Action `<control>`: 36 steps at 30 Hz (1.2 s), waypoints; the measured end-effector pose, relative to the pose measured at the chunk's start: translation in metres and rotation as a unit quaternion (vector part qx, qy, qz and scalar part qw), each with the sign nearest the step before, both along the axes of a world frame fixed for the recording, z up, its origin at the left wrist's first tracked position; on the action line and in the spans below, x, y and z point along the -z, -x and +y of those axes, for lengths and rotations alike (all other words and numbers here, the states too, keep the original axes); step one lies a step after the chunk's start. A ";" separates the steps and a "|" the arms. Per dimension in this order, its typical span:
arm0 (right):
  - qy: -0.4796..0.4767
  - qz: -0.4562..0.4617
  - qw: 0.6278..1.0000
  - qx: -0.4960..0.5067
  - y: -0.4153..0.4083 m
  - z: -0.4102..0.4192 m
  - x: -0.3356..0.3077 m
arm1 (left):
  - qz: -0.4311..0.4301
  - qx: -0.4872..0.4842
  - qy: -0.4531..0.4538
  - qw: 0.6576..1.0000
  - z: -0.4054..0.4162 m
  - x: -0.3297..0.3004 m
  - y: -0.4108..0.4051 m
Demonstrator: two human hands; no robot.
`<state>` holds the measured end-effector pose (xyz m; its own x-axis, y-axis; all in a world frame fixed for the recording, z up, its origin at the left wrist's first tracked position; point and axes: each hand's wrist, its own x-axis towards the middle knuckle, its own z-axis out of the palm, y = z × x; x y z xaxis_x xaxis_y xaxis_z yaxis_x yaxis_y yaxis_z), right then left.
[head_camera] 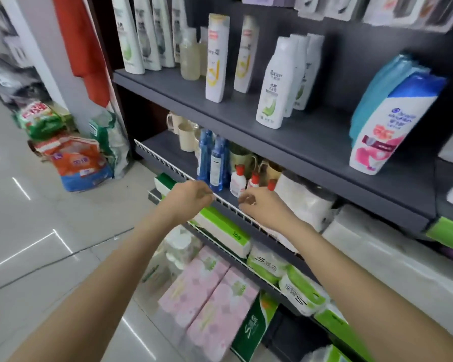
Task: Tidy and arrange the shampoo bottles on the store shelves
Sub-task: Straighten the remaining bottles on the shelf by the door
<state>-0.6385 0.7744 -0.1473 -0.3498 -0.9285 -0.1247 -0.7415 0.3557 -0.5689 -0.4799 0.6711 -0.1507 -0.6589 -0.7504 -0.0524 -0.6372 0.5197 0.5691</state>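
Empty hands (220,202) below Pantene bottle (216,58)

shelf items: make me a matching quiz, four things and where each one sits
Things:
1. blue bottles
2. white and yellow bottle
3. pink packs
4. orange bag

Places:
A. on the floor by the shelf end
B. upper grey shelf
C. middle shelf, behind the wire rail
D. low down, under the wire rails

Pairs: 1-C, 2-B, 3-D, 4-A

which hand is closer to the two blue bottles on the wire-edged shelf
Left. The left hand hangs at the wire rail just below and left of the blue bottles. The right hand is further right, below the small red-capped bottles.
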 end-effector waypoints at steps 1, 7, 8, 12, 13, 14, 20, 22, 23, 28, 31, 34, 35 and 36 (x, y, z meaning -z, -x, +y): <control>0.004 0.006 1.000 0.003 -0.005 -0.017 -0.002 | 0.005 0.001 0.002 1.000 -0.018 -0.003 -0.005; 0.065 -0.011 0.996 0.067 -0.043 -0.112 -0.030 | 0.046 0.031 0.038 0.998 -0.124 -0.038 -0.034; 0.078 -0.012 0.994 0.080 -0.048 -0.126 -0.035 | 0.049 0.040 0.040 0.997 -0.139 -0.045 -0.038; 0.125 0.001 0.986 0.109 -0.065 -0.175 -0.057 | 0.082 0.068 0.058 0.993 -0.194 -0.074 -0.047; 0.134 0.000 0.984 0.114 -0.068 -0.188 -0.062 | 0.098 0.071 0.055 0.991 -0.206 -0.080 -0.049; 0.143 -0.003 0.983 0.119 -0.070 -0.200 -0.066 | 0.114 0.072 0.050 0.990 -0.219 -0.085 -0.050; 0.198 0.006 0.972 0.129 -0.066 -0.276 -0.087 | 0.176 0.094 0.029 0.980 -0.294 -0.104 -0.034; 0.210 0.007 0.969 0.131 -0.057 -0.302 -0.091 | 0.192 0.101 0.024 0.976 -0.319 -0.108 -0.021; 0.217 0.009 0.967 0.135 -0.052 -0.315 -0.093 | 0.198 0.106 0.025 0.974 -0.332 -0.110 -0.014; 0.250 0.012 0.955 0.159 -0.028 -0.368 -0.102 | 0.215 0.123 0.042 0.968 -0.387 -0.120 0.020; 0.258 0.001 0.949 0.179 -0.015 -0.392 -0.104 | 0.237 0.117 0.038 0.964 -0.410 -0.125 0.037; 0.269 0.008 0.940 0.210 -0.001 -0.414 -0.107 | 0.260 0.114 0.012 0.959 -0.430 -0.128 0.055; 0.272 0.012 0.937 0.221 0.003 -0.420 -0.108 | 0.259 0.120 0.002 0.958 -0.435 -0.129 0.061; 0.274 0.012 0.934 0.231 0.007 -0.426 -0.110 | 0.256 0.132 -0.005 0.958 -0.441 -0.130 0.069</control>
